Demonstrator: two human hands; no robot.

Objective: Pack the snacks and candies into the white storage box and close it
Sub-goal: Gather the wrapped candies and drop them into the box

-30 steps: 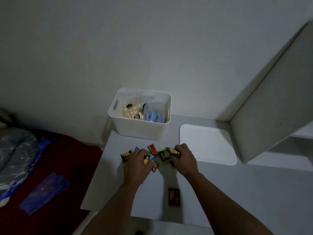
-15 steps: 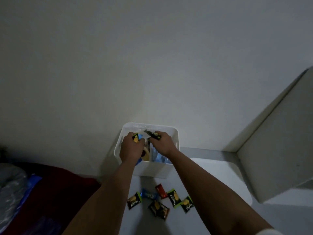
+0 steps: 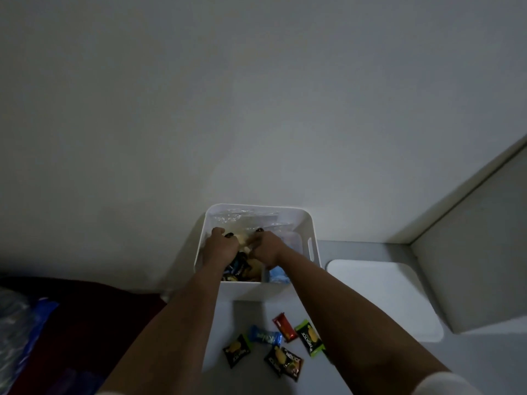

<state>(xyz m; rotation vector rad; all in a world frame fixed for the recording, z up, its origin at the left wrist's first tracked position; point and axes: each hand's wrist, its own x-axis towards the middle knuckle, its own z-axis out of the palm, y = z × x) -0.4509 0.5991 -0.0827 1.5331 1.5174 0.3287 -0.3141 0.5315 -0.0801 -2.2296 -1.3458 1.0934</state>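
**Packing partly done, lid still off**

Head view: both hands are inside the box [image 3: 305, 220], the left hand [image 3: 222, 247] and right hand [image 3: 263, 248] curled among packets; whether either grips anything, I cannot tell. Behind the hands, between the forearms, six snacks [image 3: 281, 347] await packing. The lid [image 3: 379, 292] lies right of the right forearm.

Open-topped white box [image 3: 302, 220] against the wall; lid [image 3: 379, 295] flat alongside, right
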